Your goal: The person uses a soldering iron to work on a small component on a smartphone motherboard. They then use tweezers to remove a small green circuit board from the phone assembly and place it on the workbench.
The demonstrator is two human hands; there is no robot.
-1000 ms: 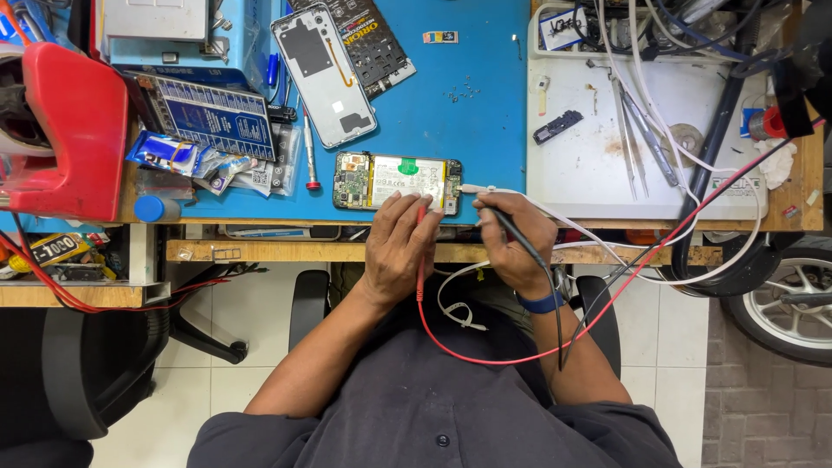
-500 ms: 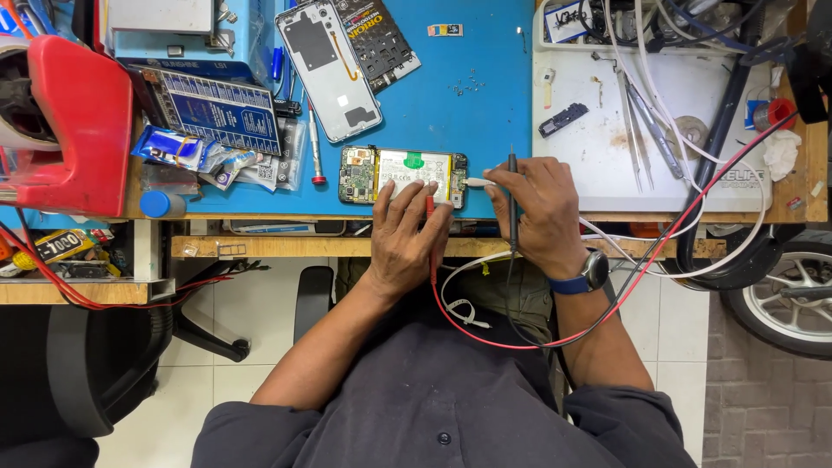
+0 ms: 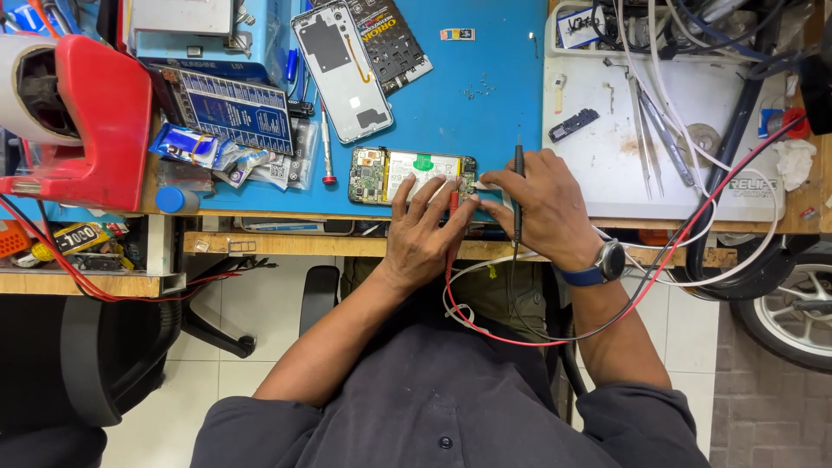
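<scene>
opened phone (image 3: 412,175) lies flat on the blue mat (image 3: 485,104) near the bench's front edge, circuit board and battery showing. left hand (image 3: 422,232) sits just below it, fingers spread and tips resting on its lower edge, a red probe (image 3: 452,208) pinched between them. right hand (image 3: 539,204) is at the phone's right end, curled around a black probe (image 3: 518,186) (tip pointing away), thumb and forefinger at a small white strip. red and black leads (image 3: 520,334) loop down over the lap. a phone back cover (image 3: 341,69) lies further up the mat.
</scene>
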